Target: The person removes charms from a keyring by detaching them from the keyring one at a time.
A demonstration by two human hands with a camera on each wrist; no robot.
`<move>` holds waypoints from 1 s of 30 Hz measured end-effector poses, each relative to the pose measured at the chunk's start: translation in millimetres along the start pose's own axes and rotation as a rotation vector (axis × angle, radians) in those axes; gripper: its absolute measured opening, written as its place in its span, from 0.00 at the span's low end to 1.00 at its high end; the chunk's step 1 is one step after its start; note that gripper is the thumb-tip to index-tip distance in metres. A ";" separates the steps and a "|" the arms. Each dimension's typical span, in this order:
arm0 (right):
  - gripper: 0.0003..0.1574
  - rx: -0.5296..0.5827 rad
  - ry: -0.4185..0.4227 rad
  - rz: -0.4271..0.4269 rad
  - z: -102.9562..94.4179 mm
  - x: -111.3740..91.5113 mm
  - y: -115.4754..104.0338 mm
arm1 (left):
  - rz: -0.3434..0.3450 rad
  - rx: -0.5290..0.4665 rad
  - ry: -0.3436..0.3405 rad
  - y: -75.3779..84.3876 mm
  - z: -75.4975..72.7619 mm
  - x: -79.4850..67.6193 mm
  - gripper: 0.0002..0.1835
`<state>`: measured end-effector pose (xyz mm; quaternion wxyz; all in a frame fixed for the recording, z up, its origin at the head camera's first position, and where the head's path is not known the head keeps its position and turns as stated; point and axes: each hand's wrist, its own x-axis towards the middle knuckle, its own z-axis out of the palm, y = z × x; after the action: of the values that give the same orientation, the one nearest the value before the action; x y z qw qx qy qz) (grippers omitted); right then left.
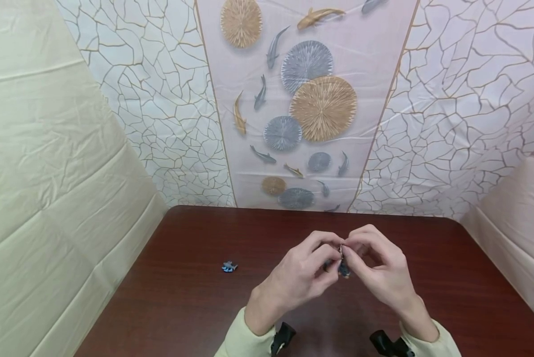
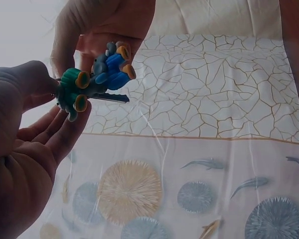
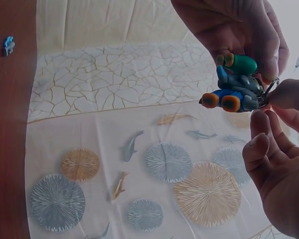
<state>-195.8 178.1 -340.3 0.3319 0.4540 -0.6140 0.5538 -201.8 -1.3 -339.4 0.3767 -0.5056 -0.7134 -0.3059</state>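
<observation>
In front of me both hands meet over the table, thumbs and fingertips close together. Between them are two small figurine charms, one with a green body [image 2: 71, 79] and one with a blue body [image 2: 118, 72], both grey with orange feet. My left hand [image 1: 300, 270] pinches the charms' metal fitting from the left. From the other side my right hand [image 1: 383, 270] pinches the small metal ring [image 3: 270, 89] at the figurines' upper end. A narrow dark strip [image 2: 112, 97] sticks out beside them. Fingers partly hide the fitting.
A third small blue-and-grey figurine [image 1: 229, 267] lies on the dark red-brown table [image 1: 182, 307], left of the hands. Behind the table hangs a patterned cloth [image 1: 320, 109] with fish and round leaf shapes. Cream fabric [image 1: 48, 173] rises at the left side.
</observation>
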 end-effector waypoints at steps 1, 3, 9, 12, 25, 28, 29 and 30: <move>0.04 -0.007 0.001 -0.011 0.4 0.9 -0.8 | 0.001 -0.001 -0.003 0.0 0.0 0.0 0.04; 0.04 -0.026 0.000 -0.035 0.6 2.6 -2.1 | 0.004 -0.004 -0.009 -0.1 0.1 -0.1 0.04; 0.06 -0.058 -0.011 -0.072 -0.8 4.6 -1.6 | 0.006 -0.007 -0.019 0.2 0.3 -0.4 0.04; 0.07 -0.048 -0.023 -0.069 -2.1 4.6 -1.7 | 0.007 -0.012 -0.017 0.3 0.6 -0.4 0.04; 0.07 0.036 -0.033 0.011 -8.6 -0.8 1.7 | -0.006 -0.040 0.003 1.2 -1.1 -0.1 0.05; 0.09 0.069 -0.030 0.024 -9.8 -3.5 5.8 | 0.002 -0.054 0.006 1.3 -1.5 0.2 0.05; 0.09 0.071 -0.029 0.026 -10.1 -4.3 7.0 | 0.004 -0.054 0.013 1.1 -1.6 0.3 0.05; 0.09 0.071 -0.028 0.030 -10.4 -5.1 7.9 | 0.001 -0.055 0.021 0.9 -1.7 0.5 0.05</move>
<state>-202.3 189.0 -346.2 0.2983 0.4640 -0.6054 0.5738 -200.6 -2.2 -338.1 0.3701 -0.5132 -0.7003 -0.3304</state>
